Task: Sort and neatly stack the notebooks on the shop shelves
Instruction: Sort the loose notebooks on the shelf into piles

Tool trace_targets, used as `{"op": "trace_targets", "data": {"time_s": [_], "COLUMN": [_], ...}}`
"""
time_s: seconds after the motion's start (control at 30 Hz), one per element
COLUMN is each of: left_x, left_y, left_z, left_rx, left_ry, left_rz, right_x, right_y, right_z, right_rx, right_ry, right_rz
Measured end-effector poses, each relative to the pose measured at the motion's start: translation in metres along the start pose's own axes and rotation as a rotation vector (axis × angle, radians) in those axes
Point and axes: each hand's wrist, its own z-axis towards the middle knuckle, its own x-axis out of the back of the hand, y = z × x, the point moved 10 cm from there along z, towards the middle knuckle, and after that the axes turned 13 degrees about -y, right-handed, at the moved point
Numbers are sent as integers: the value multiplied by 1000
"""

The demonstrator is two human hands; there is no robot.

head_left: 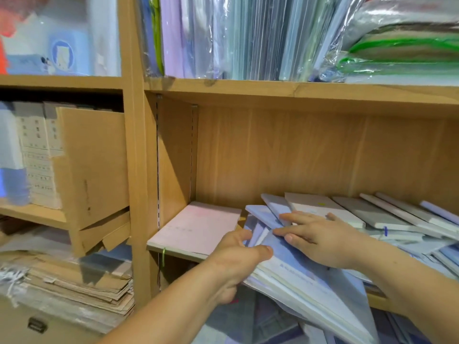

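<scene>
Left hand [236,261] grips overhanging blue notebooks [298,276], right hand [323,237] pressing flat on top; the tilted stack could slide off the shelf [178,253].

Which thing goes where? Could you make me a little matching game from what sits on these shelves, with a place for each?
Things:
1. pink notebook
2. blue notebooks
3. cardboard box
4. plastic-wrapped packs

Places:
A. standing on the upper shelf
B. lying flat at the left end of the lower shelf
C. gripped by the left hand, with the right hand flat on top
D. in the compartment to the left

Pairs: 1-B, 2-C, 3-D, 4-A
</scene>
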Motion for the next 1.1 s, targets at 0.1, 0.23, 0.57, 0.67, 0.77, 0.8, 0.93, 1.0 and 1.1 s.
{"op": "trace_targets", "data": {"time_s": [0.1,0.23,0.57,0.67,0.77,0.8,0.93,1.0,1.1], "left_x": [33,70,146,170,184,186,199,200,197], "left_y": [1,7,50,41,31,28,17,11,-6], "left_z": [-33,-90,-143,-115,-81,-72,-53,-50,-55], "left_rx": [-33,-55,-270,-312,-299,-280,-165,-189,-197], "left_ry": [81,137,254,321,302,309,467,343,50], "left_rz": [-92,-120,-145,-185,-157,-112,328,468,571], "right_x": [-4,-4,45,34,11,3,-22,-29,-33], "right_y": [2,2,-54,-86,-100,-102,-113,-115,-117], "right_z": [0,6,-14,-6,9,12,29,36,42], "right_rx": [-20,-46,13,37,-2,-16,29,39,46], "right_ry": [-43,-49,489,410,257,233,164,166,181], "right_rz": [-17,-35,345,560,785,818,855,747,664]}}
